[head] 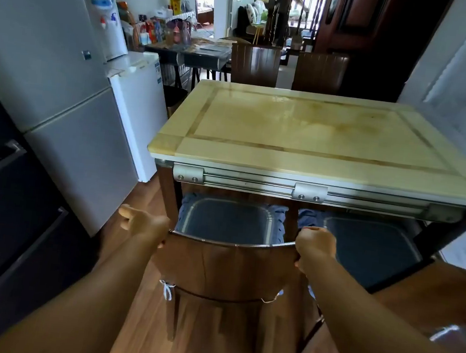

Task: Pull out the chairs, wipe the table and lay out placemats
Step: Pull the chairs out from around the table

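A dining table (322,162) with a pale yellow stone top stands in front of me. A brown wooden chair (228,267) with a grey-blue seat cushion is partly under its near edge, back toward me. My left hand (146,224) grips the left top corner of the chair's backrest and my right hand (314,249) grips the right top corner. A second chair (371,248) with a dark cushion sits to the right, tucked under the table. Two more chairs (255,63) stand at the far side. No cloth or placemats are in view.
A tall grey fridge (61,106) and a small white fridge (136,103) stand close on the left. A cluttered dark table (187,50) and a water dispenser (107,19) are behind them. A white wall (464,100) runs along the right. Wooden floor lies below.
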### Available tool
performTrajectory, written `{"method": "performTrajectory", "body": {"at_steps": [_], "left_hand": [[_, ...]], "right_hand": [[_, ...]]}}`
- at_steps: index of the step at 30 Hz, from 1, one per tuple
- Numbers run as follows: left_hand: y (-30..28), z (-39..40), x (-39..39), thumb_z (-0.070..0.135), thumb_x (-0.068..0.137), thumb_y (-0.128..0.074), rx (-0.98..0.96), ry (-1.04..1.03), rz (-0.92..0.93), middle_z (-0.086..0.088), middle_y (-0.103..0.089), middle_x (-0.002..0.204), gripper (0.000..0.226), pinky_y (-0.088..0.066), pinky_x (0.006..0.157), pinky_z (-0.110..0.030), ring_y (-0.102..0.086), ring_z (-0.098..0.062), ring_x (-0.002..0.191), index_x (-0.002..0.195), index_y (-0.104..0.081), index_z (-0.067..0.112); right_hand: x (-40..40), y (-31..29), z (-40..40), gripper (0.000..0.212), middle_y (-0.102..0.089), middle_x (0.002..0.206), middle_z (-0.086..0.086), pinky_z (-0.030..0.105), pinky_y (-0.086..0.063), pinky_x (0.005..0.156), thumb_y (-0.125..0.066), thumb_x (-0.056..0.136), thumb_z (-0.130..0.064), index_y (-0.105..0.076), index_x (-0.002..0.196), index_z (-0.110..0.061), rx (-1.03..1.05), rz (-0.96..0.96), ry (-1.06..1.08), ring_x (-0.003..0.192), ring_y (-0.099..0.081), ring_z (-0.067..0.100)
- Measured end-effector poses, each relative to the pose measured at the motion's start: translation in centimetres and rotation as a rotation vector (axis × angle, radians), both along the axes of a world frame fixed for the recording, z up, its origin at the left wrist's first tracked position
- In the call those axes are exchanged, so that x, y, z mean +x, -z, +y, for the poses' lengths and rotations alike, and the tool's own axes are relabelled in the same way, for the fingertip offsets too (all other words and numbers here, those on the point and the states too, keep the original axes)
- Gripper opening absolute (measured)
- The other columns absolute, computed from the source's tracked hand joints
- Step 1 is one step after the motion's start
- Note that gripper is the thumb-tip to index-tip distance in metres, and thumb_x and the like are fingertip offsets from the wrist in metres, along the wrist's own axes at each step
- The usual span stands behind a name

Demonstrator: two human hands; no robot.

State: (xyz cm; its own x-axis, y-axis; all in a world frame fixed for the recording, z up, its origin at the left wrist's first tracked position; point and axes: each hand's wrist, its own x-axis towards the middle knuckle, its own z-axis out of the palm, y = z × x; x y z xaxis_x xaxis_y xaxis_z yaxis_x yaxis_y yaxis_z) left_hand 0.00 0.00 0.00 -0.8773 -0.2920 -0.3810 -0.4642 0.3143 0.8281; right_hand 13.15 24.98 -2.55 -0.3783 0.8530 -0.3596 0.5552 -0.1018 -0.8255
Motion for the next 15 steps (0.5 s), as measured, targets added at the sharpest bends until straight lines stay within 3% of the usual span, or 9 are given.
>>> {"method": "performTrajectory", "body": {"at_steps": [3, 5, 7, 9, 12, 15], "left_hand": [[-0.4, 0.8, -1.0, 0.005, 0.076, -0.061, -0.098, 0.099, -0.021, -0.017, -0.039, 0.126, 0.071, -0.056, 0.074, -0.048, -0.057, -0.043, 0.104, 0.137, -0.024, 0.007], [-0.3, 2.0, -2.0, 0.002, 0.081, -0.058, -0.076, 0.081, -0.034, -0.017, -0.035, 0.125, 0.061, -0.055, 0.081, -0.048, -0.056, -0.041, 0.102, 0.133, -0.027, 0.007], [-0.5, 3.2, -3.1, -0.001, 0.084, -0.054, -0.034, 0.038, -0.018, -0.016, -0.031, 0.129, 0.054, -0.056, 0.076, -0.046, -0.054, -0.032, 0.087, 0.128, -0.027, 0.010], [-0.9, 4.4, -4.2, -0.002, 0.083, -0.054, -0.041, 0.030, 0.003, -0.017, -0.031, 0.129, 0.051, -0.055, 0.062, -0.042, -0.043, -0.023, 0.069, 0.127, -0.029, 0.009], [-0.9, 6.3, -7.5, -0.004, 0.083, -0.054, -0.041, 0.029, 0.022, -0.019, -0.030, 0.130, 0.049, -0.052, 0.054, -0.039, -0.040, -0.023, 0.066, 0.125, -0.031, 0.009], [-0.9, 7.3, -10.1, -0.003, 0.082, -0.055, -0.067, 0.089, 0.033, -0.021, -0.030, 0.127, 0.050, -0.053, 0.053, -0.038, -0.048, -0.028, 0.068, 0.124, -0.032, 0.012]], "right_hand": [[-0.9, -0.5, 1.0, 0.014, -0.050, 0.074, 0.006, 0.028, -0.042, 0.057, -0.051, 0.090, -0.006, -0.052, 0.077, -0.009, 0.011, 0.004, 0.055, 0.073, -0.052, 0.025], [-2.2, -0.8, 1.7, 0.027, -0.048, 0.072, 0.004, 0.034, -0.047, 0.063, -0.047, 0.091, -0.006, -0.044, 0.066, -0.016, -0.046, 0.038, 0.047, 0.074, -0.052, 0.025], [-3.6, -1.0, 2.6, 0.029, -0.050, 0.073, 0.005, 0.037, -0.048, 0.069, -0.047, 0.090, -0.006, -0.042, 0.064, -0.019, -0.056, 0.028, 0.048, 0.081, -0.055, 0.027], [-5.2, -1.1, 3.6, 0.020, -0.054, 0.076, 0.010, 0.033, -0.046, 0.062, -0.049, 0.088, -0.003, -0.050, 0.070, -0.011, -0.015, 0.009, 0.070, 0.081, -0.059, 0.029], [-8.2, -1.4, 5.6, 0.014, -0.054, 0.078, 0.010, 0.029, -0.042, 0.052, -0.048, 0.090, -0.004, -0.061, 0.094, -0.001, -0.010, 0.040, 0.075, 0.069, -0.053, 0.026], [-10.6, -2.4, 6.6, 0.006, -0.048, 0.074, 0.005, 0.034, -0.046, 0.065, -0.047, 0.092, -0.005, -0.051, 0.089, -0.007, 0.007, 0.049, 0.059, 0.069, -0.047, 0.022]]}}
